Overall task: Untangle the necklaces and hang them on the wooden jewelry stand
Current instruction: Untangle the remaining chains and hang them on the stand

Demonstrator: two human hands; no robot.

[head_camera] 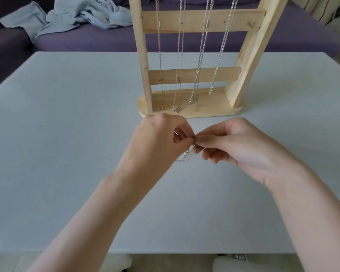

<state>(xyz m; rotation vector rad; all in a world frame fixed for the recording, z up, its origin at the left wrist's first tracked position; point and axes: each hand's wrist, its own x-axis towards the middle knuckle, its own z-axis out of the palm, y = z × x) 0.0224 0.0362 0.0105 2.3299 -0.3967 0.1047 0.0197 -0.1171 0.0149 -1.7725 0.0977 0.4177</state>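
Each grip is a fingertip pinch: the left hand [161,134] and the right hand [236,146] meet above the middle of the desk [67,134], thumb and forefinger of each pressed onto the same short stretch of a thin silver necklace [186,156], the other fingers curled loosely under. Just below the pinch a small knotted or bunched part of the chain hangs, with a fine strand trailing off to the left toward the left wrist; whether that bunch is a clasp, a pendant or a true tangle is too small to tell. The wooden jewelry stand [190,18] stands upright just beyond the hands at the far side of the desk, and four hung chains [199,55] already drape from somewhere above the frame down over its crossbars, some ending in small pendants near the base. At the right end of the upper bar a hook [250,24] looks free. So the step in hand appears to be the untangling of the last loose necklace, with the hanging not yet begun. The next move likely calls for easing the pinched strands apart gently, without yanking, since so fine a chain would tighten on itself, then lifting the freed loop to an open hook. A rumpled pale blue cloth [67,14] lies on the purple sofa [86,40] behind.
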